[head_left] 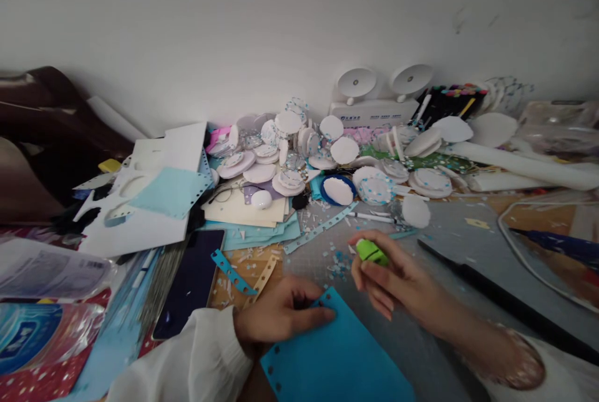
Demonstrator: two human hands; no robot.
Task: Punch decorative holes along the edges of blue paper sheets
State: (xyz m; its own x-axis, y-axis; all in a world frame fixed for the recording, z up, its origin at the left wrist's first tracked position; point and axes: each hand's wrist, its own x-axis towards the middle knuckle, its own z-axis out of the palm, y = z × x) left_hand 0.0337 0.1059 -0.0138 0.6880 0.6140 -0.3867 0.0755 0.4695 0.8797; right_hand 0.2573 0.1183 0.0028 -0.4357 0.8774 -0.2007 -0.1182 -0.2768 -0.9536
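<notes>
My left hand [290,314] pinches the upper corner of a blue sheet of paper [341,352], thumb on top. Small punched holes run along the left edge of that sheet. To the right, my right hand [397,280] is closed around a small bright green craft punch [372,252], held above the grey cutting mat [322,271] and apart from the paper. Tiny blue paper cut-outs [337,261] lie scattered on the mat between and beyond my hands. A punched blue strip [233,272] and a cream strip [265,277] rest left of the mat.
White paper discs [290,152] are heaped along the wall. A dark phone [189,283] and white sheets [140,221] with a light-blue piece [173,191] lie at left. A black pointed tool [491,293], a white cable [528,258] and paper rolls [528,168] are at right.
</notes>
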